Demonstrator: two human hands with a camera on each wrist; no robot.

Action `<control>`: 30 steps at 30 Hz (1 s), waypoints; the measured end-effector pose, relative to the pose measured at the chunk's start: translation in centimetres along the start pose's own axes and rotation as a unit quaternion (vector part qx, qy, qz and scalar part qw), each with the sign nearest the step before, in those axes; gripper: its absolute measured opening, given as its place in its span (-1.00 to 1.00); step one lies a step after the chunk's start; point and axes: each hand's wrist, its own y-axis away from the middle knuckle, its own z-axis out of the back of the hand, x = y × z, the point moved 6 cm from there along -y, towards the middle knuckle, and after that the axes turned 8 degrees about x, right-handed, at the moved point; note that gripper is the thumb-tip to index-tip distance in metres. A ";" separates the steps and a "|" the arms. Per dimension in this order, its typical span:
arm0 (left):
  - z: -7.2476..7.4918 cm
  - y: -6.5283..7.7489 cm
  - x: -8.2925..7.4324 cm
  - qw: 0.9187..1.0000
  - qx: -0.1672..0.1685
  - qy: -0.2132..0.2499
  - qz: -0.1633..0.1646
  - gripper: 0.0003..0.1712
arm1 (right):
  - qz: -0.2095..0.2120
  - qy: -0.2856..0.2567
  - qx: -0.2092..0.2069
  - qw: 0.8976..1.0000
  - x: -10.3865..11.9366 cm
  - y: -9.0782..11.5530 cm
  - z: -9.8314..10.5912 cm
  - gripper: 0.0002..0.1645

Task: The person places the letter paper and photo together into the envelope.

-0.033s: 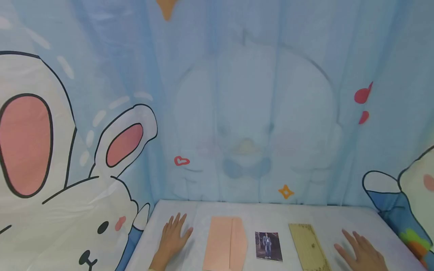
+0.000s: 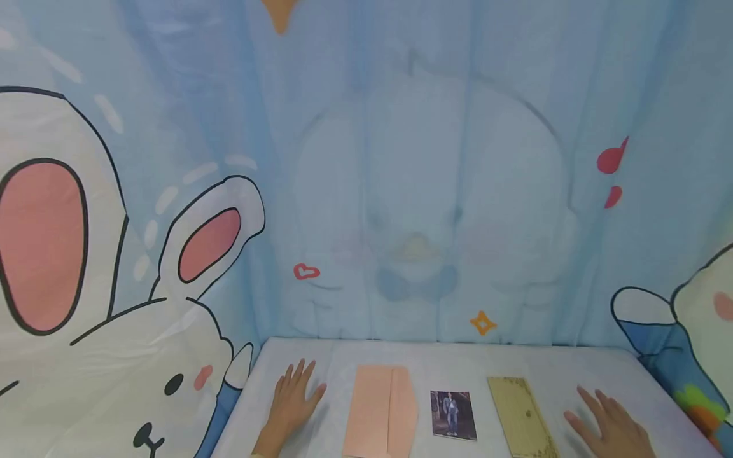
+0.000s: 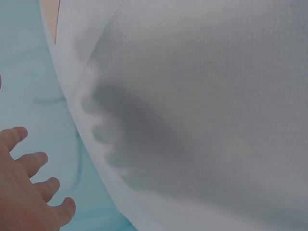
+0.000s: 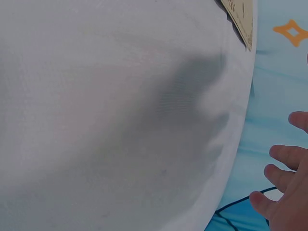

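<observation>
My left hand [image 2: 292,402] is over the left of the white table, fingers spread, holding nothing; its shadow falls on the cloth in the left wrist view. Right of it lies a peach envelope [image 2: 368,410], its pointed flap along the right side. A small photo [image 2: 453,415] of a standing person in blue lies in the middle. Beyond that is a tan paper card [image 2: 522,416] with dark ornament at its edges, lying aslant. My right hand [image 2: 615,427] hovers right of the card, fingers apart and holding nothing. The envelope and card run to the head view's lower edge.
A white cloth covers the table [image 2: 458,362]. Behind it hangs a light blue curtain [image 2: 424,159] with cartoon prints, close along the table's back edge. A printed rabbit [image 2: 114,369] fills the left, and another printed figure [image 2: 707,305] is at the right.
</observation>
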 end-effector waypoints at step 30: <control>-3.0 -0.6 -6.4 0.996 0.048 -0.024 -0.077 -0.16 | 0.149 -0.006 -0.150 0.977 10.6 2.1 0.3 -0.07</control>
